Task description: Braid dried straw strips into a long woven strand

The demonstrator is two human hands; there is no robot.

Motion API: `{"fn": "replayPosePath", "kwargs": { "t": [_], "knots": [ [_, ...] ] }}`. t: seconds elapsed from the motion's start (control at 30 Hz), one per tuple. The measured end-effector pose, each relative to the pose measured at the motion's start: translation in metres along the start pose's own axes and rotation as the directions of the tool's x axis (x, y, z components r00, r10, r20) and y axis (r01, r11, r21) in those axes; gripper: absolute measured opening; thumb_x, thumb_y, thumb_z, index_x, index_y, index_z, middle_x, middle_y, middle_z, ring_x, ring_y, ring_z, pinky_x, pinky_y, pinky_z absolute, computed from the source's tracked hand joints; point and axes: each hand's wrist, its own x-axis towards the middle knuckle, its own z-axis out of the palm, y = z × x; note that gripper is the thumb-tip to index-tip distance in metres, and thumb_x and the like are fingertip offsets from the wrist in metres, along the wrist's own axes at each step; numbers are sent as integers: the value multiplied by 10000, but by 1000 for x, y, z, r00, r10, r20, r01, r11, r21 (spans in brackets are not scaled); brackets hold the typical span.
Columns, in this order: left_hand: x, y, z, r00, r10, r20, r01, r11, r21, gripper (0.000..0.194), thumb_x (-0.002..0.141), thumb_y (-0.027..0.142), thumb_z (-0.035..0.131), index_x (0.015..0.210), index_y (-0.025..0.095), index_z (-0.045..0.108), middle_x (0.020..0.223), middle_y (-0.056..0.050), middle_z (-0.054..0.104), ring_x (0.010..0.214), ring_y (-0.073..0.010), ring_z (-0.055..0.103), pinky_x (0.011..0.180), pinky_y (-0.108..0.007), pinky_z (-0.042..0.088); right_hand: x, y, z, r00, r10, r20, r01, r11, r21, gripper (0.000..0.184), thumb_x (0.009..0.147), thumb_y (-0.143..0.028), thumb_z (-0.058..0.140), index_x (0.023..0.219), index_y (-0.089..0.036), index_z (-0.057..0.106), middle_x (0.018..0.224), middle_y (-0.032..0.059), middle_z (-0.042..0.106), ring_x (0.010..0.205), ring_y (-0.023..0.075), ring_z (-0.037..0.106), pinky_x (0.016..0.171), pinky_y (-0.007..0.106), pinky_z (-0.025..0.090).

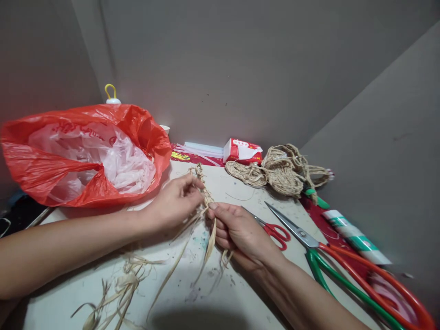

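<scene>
A knotty braid of dry, straw-coloured husk strips (207, 196) runs toward me over the white board, with long loose ends hanging from its near end. My right hand (242, 229) pinches that near end between thumb and forefinger, its other fingers curled beneath. On the left side of the braid, my left hand (177, 201) is closed, thumb and fingers bent against the strips; its fingertips are partly hidden. A loose pile of dry husk strips (129, 279) lies on the board at the lower left, below my left forearm.
A red plastic bag (134, 119) with a white bag inside stands at the left. Large scissors (309, 240) and small red-handled scissors (278, 234) lie right of my right hand. Coiled twine (283, 178), a tissue pack (242, 151) and a green-white roll (355, 236) line the far and right edges.
</scene>
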Motion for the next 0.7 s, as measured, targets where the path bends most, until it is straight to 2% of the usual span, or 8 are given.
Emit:
{"fn": "replayPosePath", "kwargs": {
  "t": [0.03,0.1,0.17,0.23,0.37,0.47,0.57,0.7],
  "knots": [
    [4,-3,1,985,-140,97,152,980,-132,146,783,199,507,926,171,508,701,4,586,596,-105,546,572,-236,448,0,0,-1,1000,-1,3,1,1000,-12,313,709,-395,677,609,-165,490,378,-128,268,333,9,130,329,153,94],
    [8,-8,3,916,-299,268,371,884,-284,190,775,191,495,964,181,469,643,21,564,472,-89,487,467,-222,413,1,0,-2,1000,1,16,0,999,-33,307,729,-398,663,620,-158,506,386,-121,286,337,12,137,330,155,98],
    [9,-11,4,891,-356,282,441,826,-350,205,755,168,494,952,196,446,618,35,547,400,-65,401,384,-183,317,2,0,-3,1000,2,30,0,999,-44,301,736,-403,662,642,-154,521,390,-125,270,343,14,131,332,155,101],
    [8,-13,4,887,-386,254,459,804,-378,188,722,146,507,892,197,446,628,29,553,383,-46,335,347,-159,197,1,0,-3,999,10,47,-8,998,-55,301,733,-410,667,661,-154,526,390,-134,246,347,13,115,334,156,93],
    [8,-13,1,840,-381,387,511,796,-324,26,715,180,504,731,160,505,549,53,457,360,-26,224,338,-185,86,1,-1,-3,997,32,66,-26,995,-100,328,733,-436,662,648,-166,496,386,-136,250,342,13,110,336,162,84],
    [10,-11,-2,859,-333,389,446,860,-249,102,733,201,499,653,148,532,471,82,341,352,-30,189,347,-206,91,1,-3,-6,995,53,84,-40,987,-153,315,729,-429,662,660,-171,496,392,-133,262,348,20,124,343,167,95],
    [11,-10,-6,888,-291,355,355,925,-131,169,744,210,515,588,145,504,448,74,365,361,-29,225,372,-206,116,1,-6,-10,989,70,128,-34,964,-264,284,753,-432,625,689,-172,528,388,-122,289,352,37,150,353,184,113],
    [14,-9,-9,879,-301,371,321,947,9,203,754,250,531,581,150,494,425,85,336,360,-32,219,388,-204,127,1,-8,-16,991,23,132,46,866,-498,268,801,-425,565,703,-175,558,409,-106,280,374,60,178,378,204,122]
  ]
}}
